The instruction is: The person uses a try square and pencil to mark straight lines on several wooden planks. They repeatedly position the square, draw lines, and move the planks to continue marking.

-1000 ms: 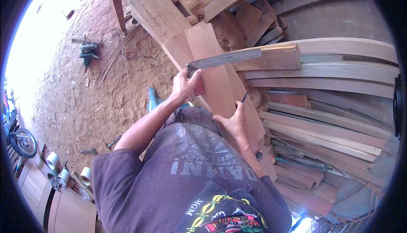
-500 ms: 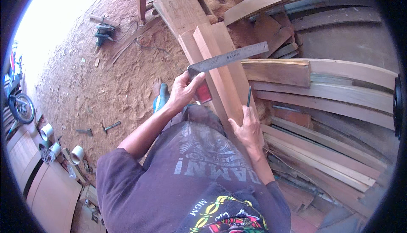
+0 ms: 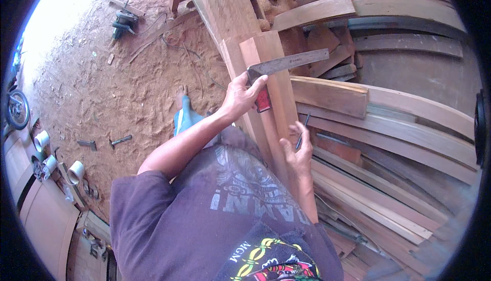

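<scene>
My left hand (image 3: 241, 94) is closed round the red and black handle of a try square (image 3: 291, 65). The square's grey metal blade lies across the upper face of a squared timber beam (image 3: 280, 89), its tip reaching past the beam's right edge. The handle rests along the beam's left side. Beside the beam's lower part is my right hand (image 3: 299, 150), holding a dark pencil (image 3: 303, 131) between its fingers, apart from the wood. The beam lies on a wide plank bench (image 3: 225, 7) running away from me.
Stacked boards (image 3: 409, 112) crowd the right side. On the sawdust-covered ground at left are a green power tool (image 3: 124, 24) with a cord, a hammer (image 3: 121, 141), white cylindrical containers (image 3: 75, 172) and a motorcycle wheel (image 3: 18, 109). My foot (image 3: 182, 95) stands left of the bench.
The try square has moved right and now lies flat over the beam's face, whose broad side has turned up. My right hand has lifted off the beam with the pencil.
</scene>
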`<action>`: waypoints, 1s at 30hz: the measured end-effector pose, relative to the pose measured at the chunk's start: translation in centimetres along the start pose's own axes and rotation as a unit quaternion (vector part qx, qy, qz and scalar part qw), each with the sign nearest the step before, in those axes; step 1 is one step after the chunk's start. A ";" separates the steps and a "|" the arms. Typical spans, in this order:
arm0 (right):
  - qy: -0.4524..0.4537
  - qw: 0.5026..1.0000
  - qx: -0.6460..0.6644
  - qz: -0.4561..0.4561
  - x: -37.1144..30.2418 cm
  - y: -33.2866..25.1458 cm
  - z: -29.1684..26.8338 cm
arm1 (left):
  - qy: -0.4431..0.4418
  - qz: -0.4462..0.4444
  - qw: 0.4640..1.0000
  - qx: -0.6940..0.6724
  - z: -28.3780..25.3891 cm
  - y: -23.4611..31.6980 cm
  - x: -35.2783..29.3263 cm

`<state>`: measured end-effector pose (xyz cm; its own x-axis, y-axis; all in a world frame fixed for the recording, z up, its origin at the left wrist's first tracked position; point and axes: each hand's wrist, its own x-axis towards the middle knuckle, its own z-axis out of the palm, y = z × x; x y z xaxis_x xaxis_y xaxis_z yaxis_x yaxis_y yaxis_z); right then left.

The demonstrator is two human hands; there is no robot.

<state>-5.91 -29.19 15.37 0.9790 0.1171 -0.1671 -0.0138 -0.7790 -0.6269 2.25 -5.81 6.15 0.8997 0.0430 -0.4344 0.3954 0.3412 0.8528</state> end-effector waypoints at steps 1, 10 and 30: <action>0.026 1.000 0.016 -0.004 0.7 -0.6 0.1 | 0.000 -0.015 1.000 0.005 0.0 0.0 -0.1; 0.098 0.989 0.093 -0.055 7.1 -6.2 -1.1 | -0.009 -0.003 1.000 0.009 -0.4 1.1 -0.3; 0.043 0.967 0.238 -0.078 14.7 -11.1 0.1 | -0.006 -0.029 0.998 -0.050 0.0 1.0 -0.1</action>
<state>8.63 -18.80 19.79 0.9898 0.1422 0.0099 0.0639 -0.3808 -0.9224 2.54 -5.47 7.11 0.8780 0.0100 -0.4786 0.4271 0.4352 0.7926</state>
